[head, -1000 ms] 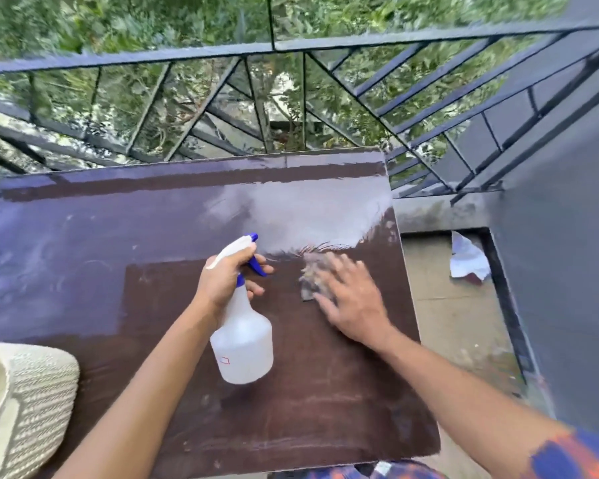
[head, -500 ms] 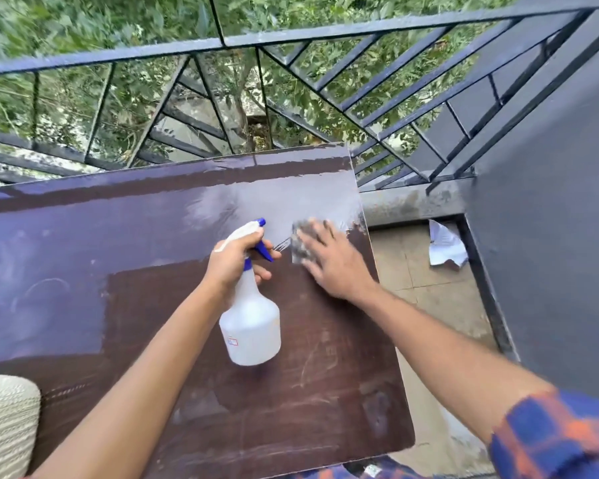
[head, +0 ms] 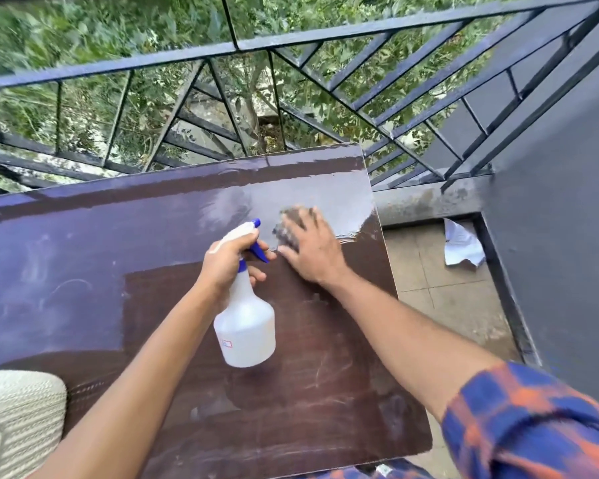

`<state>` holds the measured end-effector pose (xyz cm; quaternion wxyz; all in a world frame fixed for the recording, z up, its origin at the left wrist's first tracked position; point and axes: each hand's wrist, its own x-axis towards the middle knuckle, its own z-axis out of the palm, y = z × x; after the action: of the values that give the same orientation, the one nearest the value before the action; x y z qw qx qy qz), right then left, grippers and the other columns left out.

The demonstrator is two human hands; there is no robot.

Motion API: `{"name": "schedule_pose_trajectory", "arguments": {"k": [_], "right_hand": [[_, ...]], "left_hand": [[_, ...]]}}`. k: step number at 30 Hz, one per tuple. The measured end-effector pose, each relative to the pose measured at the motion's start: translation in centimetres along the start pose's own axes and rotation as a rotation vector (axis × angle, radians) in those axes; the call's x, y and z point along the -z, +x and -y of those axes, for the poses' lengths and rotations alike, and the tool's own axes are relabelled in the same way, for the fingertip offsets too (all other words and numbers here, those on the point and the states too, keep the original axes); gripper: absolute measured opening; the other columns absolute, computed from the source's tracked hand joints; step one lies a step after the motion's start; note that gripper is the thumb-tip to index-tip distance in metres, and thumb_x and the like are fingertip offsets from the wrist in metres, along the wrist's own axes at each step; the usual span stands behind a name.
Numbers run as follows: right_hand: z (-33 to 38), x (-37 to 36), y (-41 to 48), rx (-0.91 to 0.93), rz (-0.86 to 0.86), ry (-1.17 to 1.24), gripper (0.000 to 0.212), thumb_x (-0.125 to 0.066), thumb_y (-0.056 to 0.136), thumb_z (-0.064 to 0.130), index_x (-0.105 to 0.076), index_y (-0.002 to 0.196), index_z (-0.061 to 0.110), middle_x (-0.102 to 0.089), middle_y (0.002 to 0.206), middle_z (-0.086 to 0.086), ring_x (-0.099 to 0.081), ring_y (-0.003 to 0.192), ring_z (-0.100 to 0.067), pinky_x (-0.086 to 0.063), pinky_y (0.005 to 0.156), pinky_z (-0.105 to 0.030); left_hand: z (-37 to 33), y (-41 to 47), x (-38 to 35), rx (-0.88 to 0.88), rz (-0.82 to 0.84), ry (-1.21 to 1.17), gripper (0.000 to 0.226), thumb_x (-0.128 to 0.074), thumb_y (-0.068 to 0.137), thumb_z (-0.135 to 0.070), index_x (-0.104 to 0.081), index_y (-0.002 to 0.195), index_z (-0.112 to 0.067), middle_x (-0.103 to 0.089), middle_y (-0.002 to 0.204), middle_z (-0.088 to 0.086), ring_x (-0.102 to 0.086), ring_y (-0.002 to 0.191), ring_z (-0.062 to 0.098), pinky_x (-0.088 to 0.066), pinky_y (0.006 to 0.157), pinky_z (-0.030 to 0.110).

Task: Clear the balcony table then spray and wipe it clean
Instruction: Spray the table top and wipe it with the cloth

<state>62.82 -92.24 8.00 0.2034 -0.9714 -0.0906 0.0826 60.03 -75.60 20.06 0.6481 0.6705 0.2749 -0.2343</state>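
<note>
A dark brown table [head: 83,243] fills the middle of the view, wet and shiny toward its far side. My left hand [head: 227,264] grips the neck of a white spray bottle [head: 246,330] with a blue trigger and nozzle, held just above the tabletop. My right hand [head: 312,250] lies flat with spread fingers on a grey cloth [head: 286,229], pressing it onto the table near the far right corner. Most of the cloth is hidden under the hand.
A black metal railing [head: 291,39] runs along the table's far edge, with greenery beyond. A grey wall [head: 561,236] stands at the right. A crumpled white paper [head: 462,247] lies on the tiled floor. A woven cream basket [head: 18,420] sits at the lower left.
My right hand has slid the cloth away from me, toward the table's far right corner. The left hand keeps the same grip on the bottle.
</note>
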Motion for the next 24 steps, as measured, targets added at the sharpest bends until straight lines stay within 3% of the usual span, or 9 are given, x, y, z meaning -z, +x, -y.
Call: {"name": "schedule_pose_trajectory", "arguments": {"k": [3, 5, 7, 9, 18, 21, 24], "right_hand": [[-0.4, -1.4, -4.0, 0.108, -0.059, -0.007, 0.058, -0.059, 0.090, 0.055, -0.053, 0.143, 0.030, -0.044, 0.154, -0.006, -0.042, 0.139, -0.037, -0.036, 0.112, -0.052], [-3.6, -1.1, -5.3, 0.013, -0.163, -0.001, 0.055, -0.058, 0.090, 0.059, -0.056, 0.139, 0.034, -0.046, 0.152, -0.004, -0.044, 0.137, -0.032, -0.033, 0.115, -0.048], [-6.9, 0.2, -5.3, -0.193, -0.249, 0.050, 0.053, -0.058, 0.093, 0.056, -0.056, 0.140, 0.033, -0.042, 0.154, -0.006, -0.038, 0.142, -0.032, -0.032, 0.117, -0.047], [-8.9, 1.2, -3.8, -0.357, -0.258, 0.100, 0.053, -0.058, 0.094, 0.052, -0.052, 0.143, 0.031, -0.036, 0.158, -0.005, -0.031, 0.146, -0.032, -0.037, 0.114, -0.048], [-8.5, 2.7, 6.1, -0.472, -0.337, 0.034, 0.050, -0.054, 0.089, 0.050, -0.051, 0.134, 0.028, -0.042, 0.144, -0.007, -0.042, 0.128, -0.034, -0.045, 0.102, -0.048], [-7.8, 3.5, 11.6, -0.477, -0.351, -0.003, 0.051, -0.051, 0.087, 0.049, -0.051, 0.132, 0.025, -0.044, 0.141, -0.010, -0.043, 0.129, -0.038, -0.039, 0.106, -0.053], [-6.5, 2.7, 15.8, -0.579, -0.335, -0.036, 0.059, -0.050, 0.093, 0.047, -0.044, 0.146, 0.022, -0.036, 0.155, -0.014, -0.031, 0.143, -0.044, -0.024, 0.116, -0.057]], "left_hand": [[-0.1, 0.2, 0.6, -0.003, -0.014, -0.002, 0.029, -0.058, 0.098, -0.029, -0.068, 0.090, -0.004, -0.076, 0.092, 0.020, -0.055, 0.044, 0.023, -0.041, 0.052, 0.028], [-0.2, 0.3, 0.9, -0.001, -0.013, 0.002, 0.028, -0.057, 0.098, -0.029, -0.068, 0.090, -0.004, -0.076, 0.091, 0.018, -0.055, 0.044, 0.022, -0.041, 0.053, 0.029], [-0.4, 0.7, 1.1, -0.008, 0.005, 0.007, 0.028, -0.057, 0.098, -0.029, -0.067, 0.087, -0.005, -0.076, 0.091, 0.018, -0.055, 0.043, 0.022, -0.040, 0.054, 0.029], [-0.6, 1.1, 1.4, -0.022, 0.013, -0.004, 0.028, -0.056, 0.098, -0.029, -0.067, 0.085, -0.006, -0.075, 0.091, 0.020, -0.054, 0.043, 0.023, -0.039, 0.051, 0.028], [-2.5, 4.4, 3.7, 0.001, 0.005, -0.069, 0.028, -0.058, 0.098, -0.029, -0.067, 0.088, -0.004, -0.074, 0.095, 0.024, -0.052, 0.041, 0.023, -0.041, 0.052, 0.029], [-3.5, 6.0, 5.7, 0.000, -0.010, -0.095, 0.027, -0.057, 0.098, -0.026, -0.066, 0.087, -0.003, -0.072, 0.091, 0.025, -0.051, 0.039, 0.022, -0.041, 0.046, 0.026], [-4.2, 7.5, 8.2, -0.001, -0.028, -0.111, 0.028, -0.057, 0.098, -0.027, -0.066, 0.087, -0.003, -0.073, 0.090, 0.022, -0.052, 0.038, 0.021, -0.041, 0.045, 0.025]]}}
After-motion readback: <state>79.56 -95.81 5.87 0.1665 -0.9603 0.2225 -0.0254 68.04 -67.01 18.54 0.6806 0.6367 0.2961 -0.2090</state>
